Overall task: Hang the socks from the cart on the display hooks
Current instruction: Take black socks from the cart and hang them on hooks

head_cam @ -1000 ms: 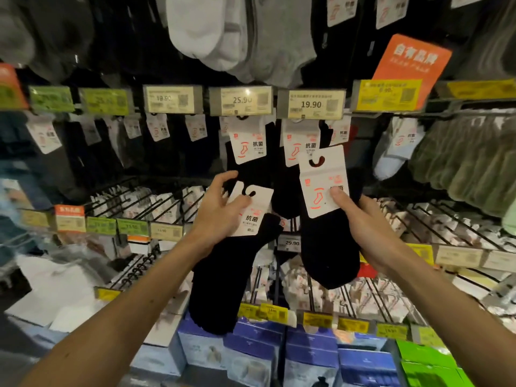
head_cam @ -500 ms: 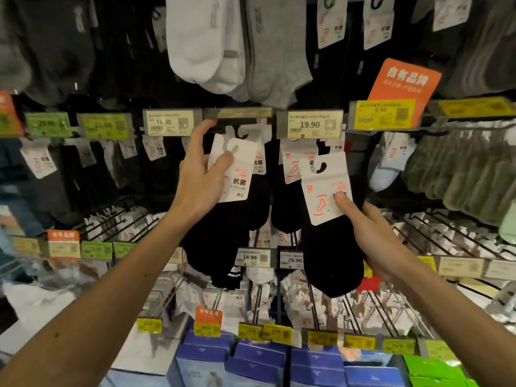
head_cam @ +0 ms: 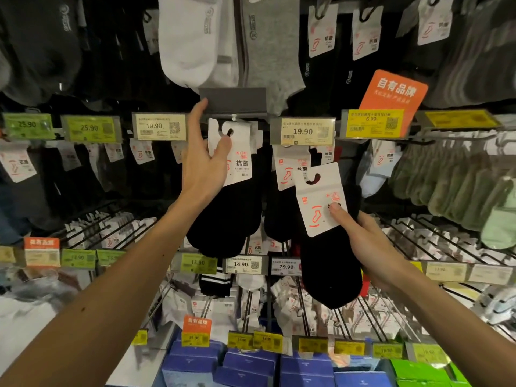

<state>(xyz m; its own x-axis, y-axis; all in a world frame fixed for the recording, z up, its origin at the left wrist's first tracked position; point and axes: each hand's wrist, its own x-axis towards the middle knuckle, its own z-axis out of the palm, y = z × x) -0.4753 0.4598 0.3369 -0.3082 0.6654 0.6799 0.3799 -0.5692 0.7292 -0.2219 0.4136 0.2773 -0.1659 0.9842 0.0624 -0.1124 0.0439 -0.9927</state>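
two hands up by the hook (head_cam: 236, 117). left hand (head_cam: 201, 169) pinching first black sock pack (head_cam: 229, 219) by its card (head_cam: 240, 163), fingertip at grey price flap (head_cam: 234, 100). right hand (head_cam: 368, 247) gripping second black sock pack (head_cam: 329, 269) lower down.

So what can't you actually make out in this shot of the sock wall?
1. Head view: the hook, hidden behind the card of the left sock pack, which the left hand pinches; hung or not, I cannot tell.
2. Most of the right hand fingers, behind the right sock pack.
3. The cart: outside the frame.
4. Bottom yellow price tags: too blurred to read.
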